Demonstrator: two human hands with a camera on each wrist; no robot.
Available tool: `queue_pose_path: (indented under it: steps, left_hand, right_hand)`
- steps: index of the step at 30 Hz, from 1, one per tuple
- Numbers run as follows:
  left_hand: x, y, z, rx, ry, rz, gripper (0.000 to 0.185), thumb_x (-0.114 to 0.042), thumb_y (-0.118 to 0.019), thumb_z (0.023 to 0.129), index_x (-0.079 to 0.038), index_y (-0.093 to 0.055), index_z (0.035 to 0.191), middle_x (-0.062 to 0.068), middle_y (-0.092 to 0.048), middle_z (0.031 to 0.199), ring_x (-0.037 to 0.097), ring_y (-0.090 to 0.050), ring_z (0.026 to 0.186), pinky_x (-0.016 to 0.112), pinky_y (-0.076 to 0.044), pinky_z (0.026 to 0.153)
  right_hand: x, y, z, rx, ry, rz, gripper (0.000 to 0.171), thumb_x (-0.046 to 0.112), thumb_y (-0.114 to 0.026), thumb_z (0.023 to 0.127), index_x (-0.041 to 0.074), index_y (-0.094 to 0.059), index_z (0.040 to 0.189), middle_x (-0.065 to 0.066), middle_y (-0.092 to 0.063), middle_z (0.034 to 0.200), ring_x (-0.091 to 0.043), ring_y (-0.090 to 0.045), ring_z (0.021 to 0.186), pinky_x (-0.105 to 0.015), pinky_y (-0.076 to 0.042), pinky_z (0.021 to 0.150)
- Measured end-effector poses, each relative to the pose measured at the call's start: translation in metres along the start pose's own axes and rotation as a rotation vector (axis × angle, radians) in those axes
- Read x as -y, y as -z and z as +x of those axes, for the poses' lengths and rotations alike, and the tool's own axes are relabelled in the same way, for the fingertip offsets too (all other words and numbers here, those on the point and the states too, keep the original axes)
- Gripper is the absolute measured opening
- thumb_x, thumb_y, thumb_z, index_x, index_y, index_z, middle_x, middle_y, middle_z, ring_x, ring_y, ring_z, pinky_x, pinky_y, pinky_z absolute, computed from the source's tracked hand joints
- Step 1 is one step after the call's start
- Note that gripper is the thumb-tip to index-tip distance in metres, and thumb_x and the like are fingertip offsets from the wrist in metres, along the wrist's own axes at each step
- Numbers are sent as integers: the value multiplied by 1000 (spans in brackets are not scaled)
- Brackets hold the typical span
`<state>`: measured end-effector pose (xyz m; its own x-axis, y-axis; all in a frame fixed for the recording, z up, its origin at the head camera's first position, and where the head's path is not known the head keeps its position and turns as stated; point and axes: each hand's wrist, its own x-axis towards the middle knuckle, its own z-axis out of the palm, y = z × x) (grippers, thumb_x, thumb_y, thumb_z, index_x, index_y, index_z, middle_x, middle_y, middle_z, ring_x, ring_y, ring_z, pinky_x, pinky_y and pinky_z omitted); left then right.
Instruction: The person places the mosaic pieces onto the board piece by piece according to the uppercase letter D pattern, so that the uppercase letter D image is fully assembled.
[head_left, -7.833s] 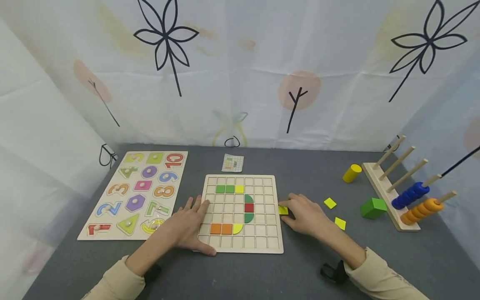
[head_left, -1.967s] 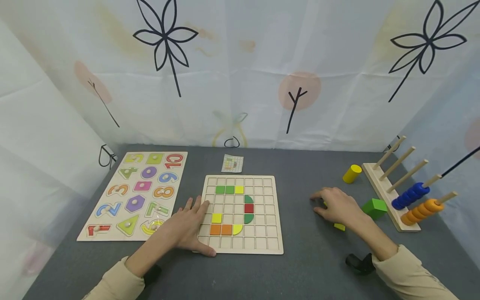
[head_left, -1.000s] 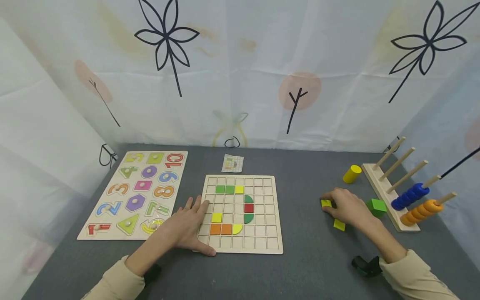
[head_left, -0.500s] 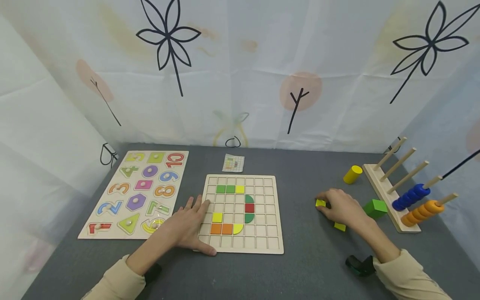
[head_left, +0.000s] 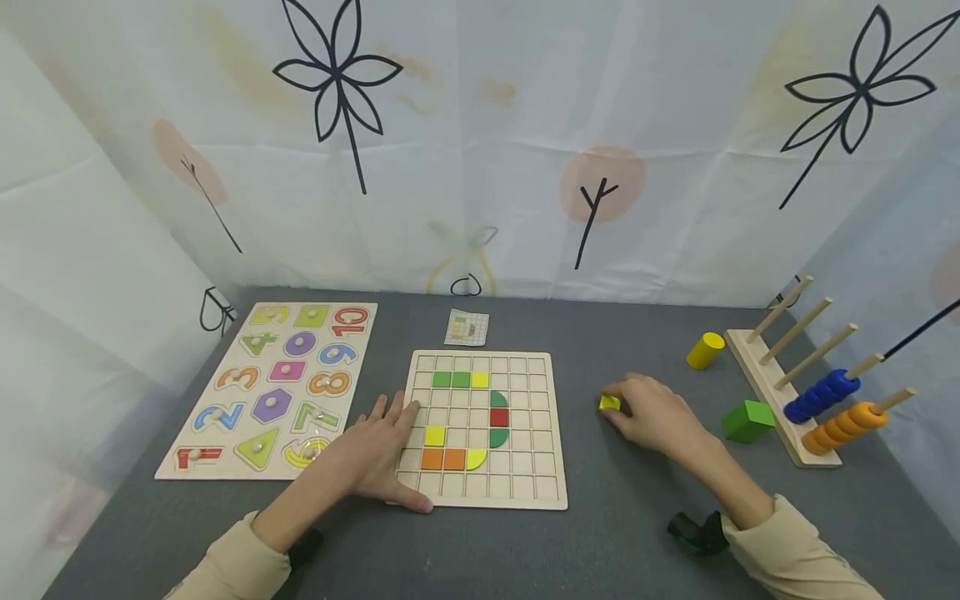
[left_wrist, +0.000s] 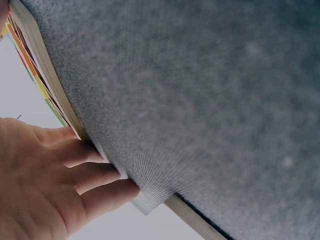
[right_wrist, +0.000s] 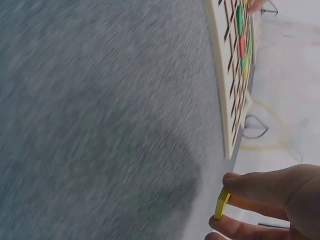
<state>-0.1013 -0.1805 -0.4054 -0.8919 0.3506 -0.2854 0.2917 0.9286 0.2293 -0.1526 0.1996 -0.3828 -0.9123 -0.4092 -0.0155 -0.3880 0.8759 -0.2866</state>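
My right hand (head_left: pixel 656 419) pinches a small yellow square tile (right_wrist: pixel 222 203) between thumb and fingers, held over the table to the right of the wooden grid board (head_left: pixel 525 483). My left hand (head_left: pixel 378 450) lies spread along the board's left edge, fingertips on its side and thumb at the lower left corner. On the grid sit two green squares (head_left: pixel 452 380) beside a yellow square (head_left: pixel 480 380), a red square (head_left: pixel 498 417) between two green rounded pieces (head_left: pixel 498 438), another yellow square (head_left: pixel 434 436), two orange squares (head_left: pixel 442 458) and a yellow rounded piece (head_left: pixel 476 458).
A small printed pattern card (head_left: pixel 467 327) lies behind the board. At the left is a number-and-shape puzzle board (head_left: pixel 225 400). To the right stand a yellow cylinder (head_left: pixel 705 351), a green block (head_left: pixel 748 422) and a peg stand (head_left: pixel 780 392) with blue and orange beads.
A yellow square now sits above the left orange square. My right hand went right, took up another yellow tile and moved back left with it. The left hand has stayed in place.
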Motion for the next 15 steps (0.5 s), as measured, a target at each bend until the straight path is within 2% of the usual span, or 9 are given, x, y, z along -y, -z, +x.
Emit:
queue_pose_path:
  steps: [8,15]
  left_hand:
    - [0,-1,0,1,-2,-1,140,-81,-80,58,5,-29,156,36,-29,162,59,-30,148,72,-38,112]
    - [2,-3,2,-9,-2,3,140,-81,-80,58,4,-29,157,35,-29,162,58,-30,148,71,-38,111]
  right_hand:
    - [22,-3,4,-36,62,10,28,12,-77,90,2,-76,115,-11,-72,100,-20,-64,81,-31,-50,63]
    - [43,-5,8,-31,63,26,29,13,-77,90,6,-76,118,-8,-70,99,-12,-54,74,-23,-40,52]
